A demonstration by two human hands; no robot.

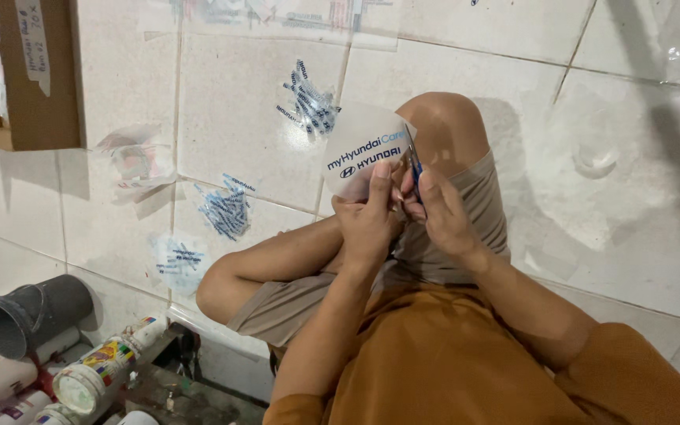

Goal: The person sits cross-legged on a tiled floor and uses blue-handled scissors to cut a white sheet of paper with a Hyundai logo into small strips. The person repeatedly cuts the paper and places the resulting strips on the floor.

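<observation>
My left hand [369,216] pinches the lower edge of a clear plastic sheet [360,142] printed with dark blue lettering, held up in front of my raised knee. Right beside it, my right hand [442,212] grips small blue-handled scissors [415,167], the blades standing at the sheet's right edge. Both hands nearly touch each other above my lap. I sit on a white tiled floor [513,86] in an orange shirt and tan shorts.
Piles of cut printed plastic strips [308,98] [226,211] and a clear sticker piece [179,261] lie on the tiles to my left. A cardboard box [37,86] stands at the top left. A grey pipe fitting [29,313] and plastic tubes [108,364] lie at the lower left.
</observation>
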